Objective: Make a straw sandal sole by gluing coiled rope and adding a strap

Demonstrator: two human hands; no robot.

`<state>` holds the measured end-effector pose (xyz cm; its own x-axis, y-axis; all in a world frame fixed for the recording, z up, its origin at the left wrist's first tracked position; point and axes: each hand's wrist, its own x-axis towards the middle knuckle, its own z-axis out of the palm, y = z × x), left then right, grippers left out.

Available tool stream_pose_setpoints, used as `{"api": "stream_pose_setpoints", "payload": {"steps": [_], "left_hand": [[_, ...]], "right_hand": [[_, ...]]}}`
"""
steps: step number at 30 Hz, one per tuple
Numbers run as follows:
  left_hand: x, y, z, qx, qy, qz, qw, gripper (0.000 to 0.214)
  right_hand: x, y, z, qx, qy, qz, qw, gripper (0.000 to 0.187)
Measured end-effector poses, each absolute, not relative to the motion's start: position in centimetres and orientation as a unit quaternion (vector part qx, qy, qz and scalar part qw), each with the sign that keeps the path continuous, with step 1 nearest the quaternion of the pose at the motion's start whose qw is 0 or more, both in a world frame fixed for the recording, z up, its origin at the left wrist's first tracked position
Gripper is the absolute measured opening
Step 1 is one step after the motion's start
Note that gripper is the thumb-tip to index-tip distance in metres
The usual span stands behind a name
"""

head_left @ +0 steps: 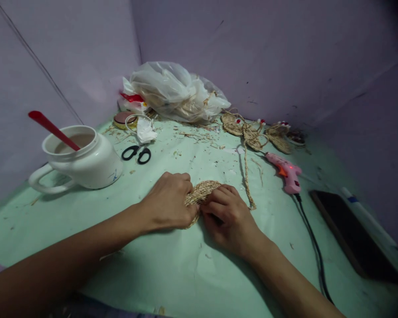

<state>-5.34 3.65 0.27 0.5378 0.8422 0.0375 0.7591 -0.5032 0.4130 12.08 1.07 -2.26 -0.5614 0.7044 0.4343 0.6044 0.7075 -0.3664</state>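
tan coil (204,190) between both hands (170,201) (234,218)

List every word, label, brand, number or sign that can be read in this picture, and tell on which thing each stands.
No text can be read.
White mug: a blue mark low on its side, too blurred to tell if it is writing.
Red and white wrapper: any print is too blurred.
Pink glue gun: any marking is too small to read.
Woven piece: no writing shows.
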Motion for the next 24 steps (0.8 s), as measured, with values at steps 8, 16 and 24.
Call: {"api": "stream_pose_setpoints", "payload": {"steps": [8,16,24], "left_hand": [[-5.0,3.6,-0.1,0.877,0.45,0.123,0.118,0.012],[-4.9,3.7,-0.8,0.883,0.437,0.141,0.099,0.011],[-5.2,3.3,-0.2,0.891,0.432,0.113,0.084,0.019]], "right_hand": [[12.0,1.6,-3.0,-0.345,-0.877,0.092,0.323,0.015],[11.8,1.5,-3.1,-0.355,-0.878,0.087,0.308,0.013],[12.1,1.2,-1.1,-0.422,-0.879,0.052,0.216,0.03]]}}
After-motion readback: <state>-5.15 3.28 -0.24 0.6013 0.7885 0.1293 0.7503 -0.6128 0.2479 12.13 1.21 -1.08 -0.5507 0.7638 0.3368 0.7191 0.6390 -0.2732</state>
